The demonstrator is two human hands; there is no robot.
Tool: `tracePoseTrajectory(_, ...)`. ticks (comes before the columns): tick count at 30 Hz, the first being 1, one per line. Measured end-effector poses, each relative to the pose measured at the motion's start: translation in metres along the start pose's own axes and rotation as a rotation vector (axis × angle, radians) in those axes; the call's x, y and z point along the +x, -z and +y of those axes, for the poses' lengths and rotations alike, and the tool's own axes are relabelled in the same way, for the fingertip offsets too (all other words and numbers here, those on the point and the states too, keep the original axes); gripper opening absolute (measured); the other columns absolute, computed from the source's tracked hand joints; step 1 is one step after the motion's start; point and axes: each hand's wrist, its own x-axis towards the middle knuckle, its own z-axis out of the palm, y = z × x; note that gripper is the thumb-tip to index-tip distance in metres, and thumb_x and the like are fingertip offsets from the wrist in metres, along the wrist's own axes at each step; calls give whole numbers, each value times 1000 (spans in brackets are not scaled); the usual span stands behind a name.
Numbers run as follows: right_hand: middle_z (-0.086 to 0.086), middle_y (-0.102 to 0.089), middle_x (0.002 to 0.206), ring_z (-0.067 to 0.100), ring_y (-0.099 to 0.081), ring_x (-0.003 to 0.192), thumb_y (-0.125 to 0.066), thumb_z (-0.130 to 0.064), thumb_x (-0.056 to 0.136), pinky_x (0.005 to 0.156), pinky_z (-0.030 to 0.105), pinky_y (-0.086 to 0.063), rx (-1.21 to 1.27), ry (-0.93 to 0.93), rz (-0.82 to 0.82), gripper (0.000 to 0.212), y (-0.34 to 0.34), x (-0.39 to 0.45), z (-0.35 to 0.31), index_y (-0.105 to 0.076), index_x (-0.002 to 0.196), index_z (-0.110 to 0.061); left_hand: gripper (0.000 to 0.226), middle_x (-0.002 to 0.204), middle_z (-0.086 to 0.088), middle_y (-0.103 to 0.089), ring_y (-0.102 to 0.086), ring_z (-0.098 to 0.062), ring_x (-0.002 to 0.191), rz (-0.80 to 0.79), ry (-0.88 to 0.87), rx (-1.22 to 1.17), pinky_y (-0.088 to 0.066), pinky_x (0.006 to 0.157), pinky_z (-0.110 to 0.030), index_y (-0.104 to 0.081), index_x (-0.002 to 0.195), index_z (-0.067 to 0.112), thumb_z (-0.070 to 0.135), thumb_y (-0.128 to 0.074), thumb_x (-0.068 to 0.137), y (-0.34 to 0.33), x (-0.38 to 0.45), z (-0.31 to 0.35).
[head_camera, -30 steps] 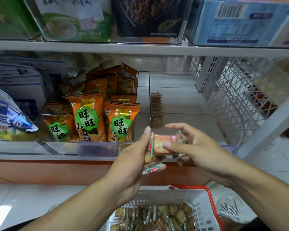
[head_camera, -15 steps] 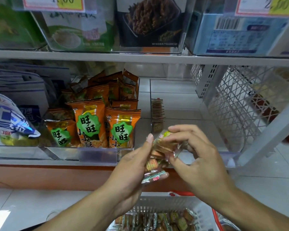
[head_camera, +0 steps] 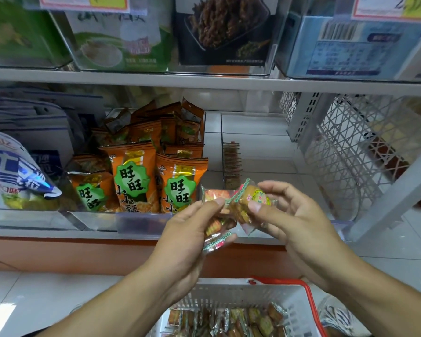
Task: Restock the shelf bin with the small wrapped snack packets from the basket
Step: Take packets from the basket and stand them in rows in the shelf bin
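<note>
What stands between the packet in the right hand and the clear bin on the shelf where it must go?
Nothing visible blocks it. The right hand pinches one packet just in front of the clear bin, whose top is open. Only its low front wall lies between. A row of packets stands at the bin's left side; the rest is free.

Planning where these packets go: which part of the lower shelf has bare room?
The clear bin right of the orange snack bags is bare except for a packet row along its left wall. The orange bags' bin is crowded.
</note>
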Motion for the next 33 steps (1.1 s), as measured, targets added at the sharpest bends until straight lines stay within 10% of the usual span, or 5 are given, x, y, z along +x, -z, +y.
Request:
tracePoseTrajectory(7,10,-72,85,16,-68,69,-70,-10,72,61,21,-56,217,-157,32,35,-1,4,-2,-55,103,-9,52,106,-13,-78,-76,-22,95,-24,-14,75,-59,63,-28,-79,103,12,47,-80,64,1,-1,0)
tracePoseTrajectory(21,13,-74,112,22,-70,96,-78,-12,70,85,32,-59,-113,-165,-247,45,14,5,-20,-72,115,-14,46,107,-14,-77,-74,-22,97,-55,-29,182,-59,65,-29,-79,102,14,42,-83,66,2,-3,-2)
tracePoseTrajectory(27,16,-75,111,22,-72,92,-75,4,79,79,24,-57,-268,-196,-337,50,19,24,-28,-66,126,-11,46,91,-5,-78,-70,-30,92,65,-147,299,-51,101,-61,-80,96,19,57,-75,71,4,-1,3)
tracePoseTrajectory(33,-3,-74,92,17,-71,89,-89,-11,69,75,26,-55,-747,-35,52,43,26,91,-18,-68,105,-21,30,70,0,-71,-58,-5,57,-2,-134,406,-51,57,-17,-77,89,10,39,-76,83,-1,-2,-2)
